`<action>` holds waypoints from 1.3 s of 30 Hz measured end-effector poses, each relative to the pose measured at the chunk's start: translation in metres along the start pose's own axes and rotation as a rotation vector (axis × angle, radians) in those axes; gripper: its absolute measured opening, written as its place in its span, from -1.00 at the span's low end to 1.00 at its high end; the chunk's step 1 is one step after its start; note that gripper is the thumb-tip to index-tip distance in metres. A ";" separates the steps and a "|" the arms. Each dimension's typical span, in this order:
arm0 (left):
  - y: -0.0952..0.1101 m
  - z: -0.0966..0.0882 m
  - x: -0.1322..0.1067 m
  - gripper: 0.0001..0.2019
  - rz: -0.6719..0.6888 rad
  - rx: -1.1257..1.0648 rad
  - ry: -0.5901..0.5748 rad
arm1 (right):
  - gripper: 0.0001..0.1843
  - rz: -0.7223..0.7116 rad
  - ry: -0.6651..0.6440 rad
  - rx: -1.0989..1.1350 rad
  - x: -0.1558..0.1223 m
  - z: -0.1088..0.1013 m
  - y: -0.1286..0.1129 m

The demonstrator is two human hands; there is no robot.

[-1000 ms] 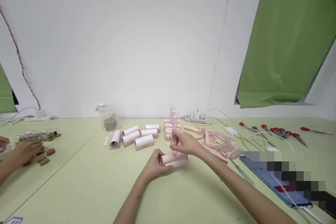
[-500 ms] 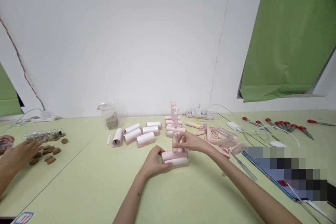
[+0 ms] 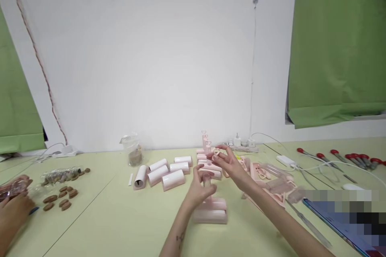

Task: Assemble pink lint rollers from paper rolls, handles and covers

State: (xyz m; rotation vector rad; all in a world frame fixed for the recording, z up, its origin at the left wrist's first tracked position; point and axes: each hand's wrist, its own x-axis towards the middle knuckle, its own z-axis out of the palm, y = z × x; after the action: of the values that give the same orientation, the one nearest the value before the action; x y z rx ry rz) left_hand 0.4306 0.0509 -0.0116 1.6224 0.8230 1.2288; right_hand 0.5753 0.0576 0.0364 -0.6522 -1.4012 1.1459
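A pink lint roller lies on the pale green table in front of me, with a clear handle standing up from it. My left hand is closed round that handle just above the roller. My right hand hovers a little behind and to the right, fingers spread and holding nothing. It is close to a stack of finished pink rollers with heart-topped handles.
Several pink-white paper rolls lie left of the stack. Loose pink parts and a dark device are on the right, red-handled scissors beyond. A power strip and bag stand by the wall. Another person's hand works near brown pieces.
My left hand moved from the roller's end up to the clear handle. My right hand let go of the handle and lifted toward the stack behind. The view shifted, so the table sits lower in frame.
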 end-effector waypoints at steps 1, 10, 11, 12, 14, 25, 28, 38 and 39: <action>-0.003 0.006 0.002 -0.47 -0.026 -0.049 -0.015 | -0.59 -0.022 -0.034 -0.017 -0.001 0.004 -0.002; -0.025 0.012 0.006 -0.79 -0.145 -0.058 -0.064 | -0.65 0.010 -0.210 -0.192 -0.013 0.015 0.021; -0.024 0.012 0.006 -0.79 -0.150 -0.055 -0.067 | -0.66 0.020 -0.209 -0.220 -0.012 0.015 0.021; -0.024 0.012 0.006 -0.79 -0.154 -0.052 -0.068 | -0.67 0.031 -0.215 -0.253 -0.012 0.015 0.020; -0.023 0.012 0.006 -0.78 -0.159 -0.045 -0.064 | -0.71 0.046 -0.228 -0.328 -0.011 0.015 0.017; -0.024 0.011 0.007 -0.81 -0.180 -0.074 -0.056 | -0.80 0.005 -0.213 -0.454 -0.009 0.020 0.007; -0.021 0.011 0.005 -0.81 -0.168 -0.075 -0.074 | -0.77 0.011 -0.328 -0.498 -0.003 0.016 0.003; -0.022 0.013 0.004 -0.81 -0.174 -0.087 -0.035 | -0.56 -0.014 -0.162 -0.393 -0.005 0.022 0.030; -0.022 0.012 0.004 -0.82 -0.181 -0.091 -0.035 | -0.56 -0.004 -0.145 -0.383 -0.006 0.023 0.032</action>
State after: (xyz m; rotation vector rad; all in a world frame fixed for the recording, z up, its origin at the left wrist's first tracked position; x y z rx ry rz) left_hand 0.4440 0.0591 -0.0321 1.4591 0.8597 1.0922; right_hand 0.5470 0.0576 0.0082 -0.8463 -1.7675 0.9419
